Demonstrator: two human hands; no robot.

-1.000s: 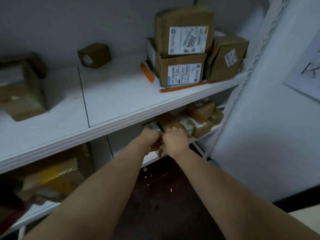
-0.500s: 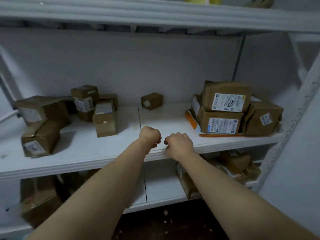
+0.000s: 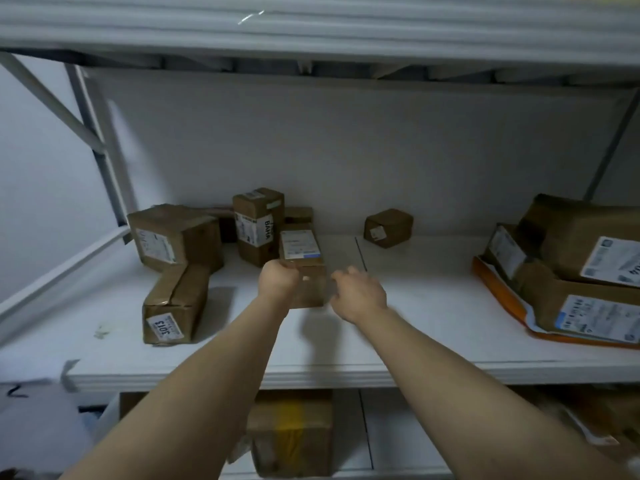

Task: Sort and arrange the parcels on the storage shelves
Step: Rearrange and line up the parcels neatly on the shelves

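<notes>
A parcel storeroom: white metal shelves (image 3: 433, 306) span the frame, holding brown taped cardboard parcels (image 3: 176, 237) with printed shipping labels (image 3: 165, 328), clustered at centre left and stacked at the right edge. Another box (image 3: 291, 434) sits on the tier below, bottom centre.

Two bare forearms (image 3: 214, 375), bare hands (image 3: 278, 280)

On the middle shelf (image 3: 433, 323), a large parcel (image 3: 173, 237) is set at the left, with a long parcel (image 3: 173, 306) laid before it. An upright parcel (image 3: 258, 226) is placed to its right. A small parcel (image 3: 388, 227) is set alone by the back wall. At the right, stacked parcels (image 3: 585, 258) are laid on a flat envelope (image 3: 498, 292).
</notes>
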